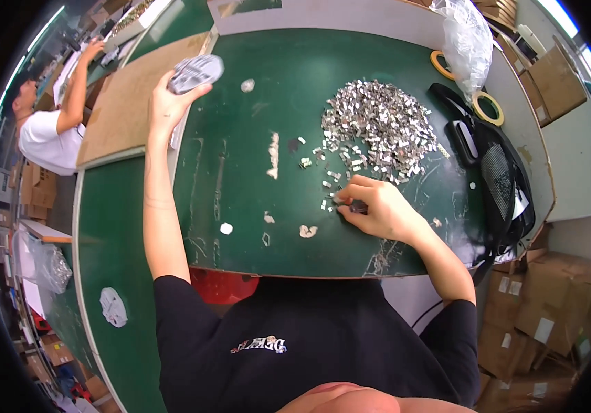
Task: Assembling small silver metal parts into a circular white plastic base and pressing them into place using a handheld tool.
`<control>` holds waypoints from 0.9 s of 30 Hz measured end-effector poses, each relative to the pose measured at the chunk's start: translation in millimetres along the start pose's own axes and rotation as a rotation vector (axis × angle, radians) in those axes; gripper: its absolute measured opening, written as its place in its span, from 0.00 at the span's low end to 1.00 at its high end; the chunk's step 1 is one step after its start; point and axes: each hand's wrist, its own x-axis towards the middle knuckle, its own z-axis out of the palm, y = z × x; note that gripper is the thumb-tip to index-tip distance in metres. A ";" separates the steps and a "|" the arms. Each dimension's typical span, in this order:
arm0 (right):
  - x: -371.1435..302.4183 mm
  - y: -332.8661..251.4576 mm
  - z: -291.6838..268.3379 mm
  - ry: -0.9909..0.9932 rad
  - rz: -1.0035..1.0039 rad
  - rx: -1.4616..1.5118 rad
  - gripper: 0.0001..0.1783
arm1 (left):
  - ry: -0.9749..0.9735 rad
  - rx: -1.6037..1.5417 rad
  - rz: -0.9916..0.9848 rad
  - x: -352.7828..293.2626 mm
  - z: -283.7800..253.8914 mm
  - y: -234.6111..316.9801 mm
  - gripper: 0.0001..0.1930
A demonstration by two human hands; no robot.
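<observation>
My left hand (171,103) is raised at the table's far left edge, its fingers curled round the rim of a round, flat, grey-and-white streaked disc (197,73). On the green table, my right hand (381,210) is closed in a pinch just below the near edge of a big heap of small silver metal pieces (378,124). Something dark and shiny shows between its thumb and fingers, seemingly small metal pieces, mostly hidden by the fingers. A few loose metal pieces (328,204) lie right beside the fingertips.
A black mesh bag (505,182), yellow tape rolls (488,109) and a clear plastic bag (467,48) line the right side. Left of the table are a brown board (147,93) and a second greyish disc (113,307). A person in white (51,138) works beyond. Cardboard boxes (557,296) stand at right.
</observation>
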 end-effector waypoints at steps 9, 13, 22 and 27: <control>-8.0 -22.9 -9.2 -0.009 0.212 0.055 0.07 | -0.563 -0.076 0.470 -172.2 1.1 113.1 0.48; -15.2 -36.5 -19.4 0.020 0.410 0.182 0.08 | -0.675 -0.248 0.408 -257.1 24.5 110.6 0.49; -28.3 -51.6 -11.6 0.092 0.357 0.299 0.10 | -0.504 -0.069 0.368 -294.4 38.1 109.2 0.35; -35.3 -61.1 -8.4 0.028 0.306 0.303 0.11 | -0.471 -0.254 0.387 -284.7 48.6 110.5 0.21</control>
